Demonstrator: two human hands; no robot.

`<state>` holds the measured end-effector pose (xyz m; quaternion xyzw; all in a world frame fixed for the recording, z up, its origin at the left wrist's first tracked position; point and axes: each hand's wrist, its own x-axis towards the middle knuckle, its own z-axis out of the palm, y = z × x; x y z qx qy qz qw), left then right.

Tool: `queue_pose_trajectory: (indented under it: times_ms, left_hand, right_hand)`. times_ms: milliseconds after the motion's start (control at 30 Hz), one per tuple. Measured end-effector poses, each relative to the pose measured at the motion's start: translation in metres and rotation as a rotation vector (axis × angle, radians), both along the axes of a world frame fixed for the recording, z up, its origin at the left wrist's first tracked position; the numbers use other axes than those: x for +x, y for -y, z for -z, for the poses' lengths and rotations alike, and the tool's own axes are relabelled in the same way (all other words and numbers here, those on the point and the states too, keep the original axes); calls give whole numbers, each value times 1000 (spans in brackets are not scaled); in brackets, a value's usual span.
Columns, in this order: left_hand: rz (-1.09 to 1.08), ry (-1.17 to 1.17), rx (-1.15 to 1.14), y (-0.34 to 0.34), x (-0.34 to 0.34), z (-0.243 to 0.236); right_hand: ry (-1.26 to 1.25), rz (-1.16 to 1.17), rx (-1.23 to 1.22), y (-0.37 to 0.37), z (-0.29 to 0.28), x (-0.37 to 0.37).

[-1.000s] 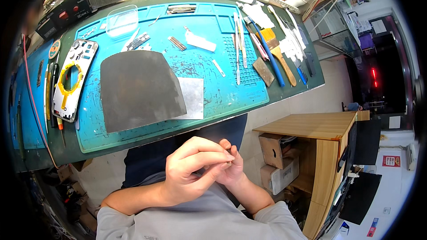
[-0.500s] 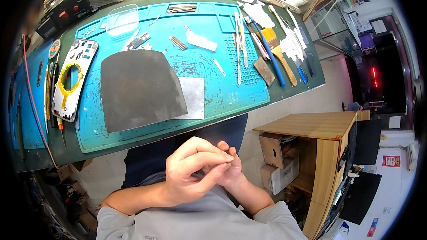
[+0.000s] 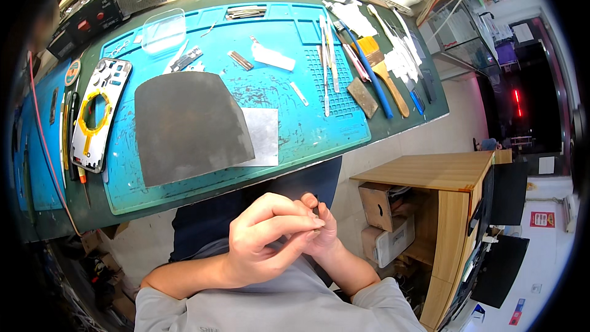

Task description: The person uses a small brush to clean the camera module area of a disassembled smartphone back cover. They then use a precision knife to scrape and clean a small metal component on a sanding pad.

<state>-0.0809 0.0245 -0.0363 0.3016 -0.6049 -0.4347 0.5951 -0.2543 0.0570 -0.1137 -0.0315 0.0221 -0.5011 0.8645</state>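
Close in front of my body, below the table's near edge, both hands meet. My left hand (image 3: pixel 261 237) is closed, thumb and fingertips pinched together; whatever lies between them is too small to make out. Behind it, partly covered, my right hand (image 3: pixel 327 237) curls its fingers round a small dark piece (image 3: pixel 316 210), of which only a sliver shows. On the table ahead lies a dark grey sheet (image 3: pixel 190 126) with a curved top edge. It overlaps a light grey square sheet (image 3: pixel 265 137).
A blue work mat (image 3: pixel 307 129) carries metal strips (image 3: pixel 240 60) and tweezers (image 3: pixel 324 67). Brushes, including a wooden-handled one (image 3: pixel 384 71), lie at its right. A phone frame (image 3: pixel 100 114) and a clear tray (image 3: pixel 163 31) are at the left. A wooden cabinet (image 3: pixel 424 169) stands at the right.
The view has shifted slightly, so the table things sit a little further left. My hands stay together in nearly the same pinch, and a bit more of the dark piece shows.
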Motion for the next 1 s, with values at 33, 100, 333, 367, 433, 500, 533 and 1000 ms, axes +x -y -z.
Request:
queue_pose_trajectory:
  times_ms: [33, 100, 333, 367, 433, 500, 533, 1000]
  left_hand:
    - [0, 1, -2, 0, 0, 0]
    - [-1, 4, -5, 0, 0, -2]
    - [-60, 5, -106, -2, 4, -3]
    - [-53, 13, -112, -1, 8, -7]
    - [-44, 34, -123, 0, 15, -14]
    - [-51, 88, -170, 3, 13, -12]
    - [-44, 111, -194, 5, 13, -13]
    - [-268, 1284, -329, 43, 69, -48]
  right_hand:
    - [3, 2, 1, 1, -2, 1]
    - [10, 4, 7, 1, -3, 1]
    - [-43, 47, -171, 2, 11, -13]
    - [-59, 50, -223, 7, 10, -22]
    - [-372, 72, -417, 18, -3, -52]
    - [-642, 96, -590, 18, -50, -53]
    - [-828, 94, -718, 20, -67, -54]
    - [-2019, 423, -1321, 93, -142, -26]
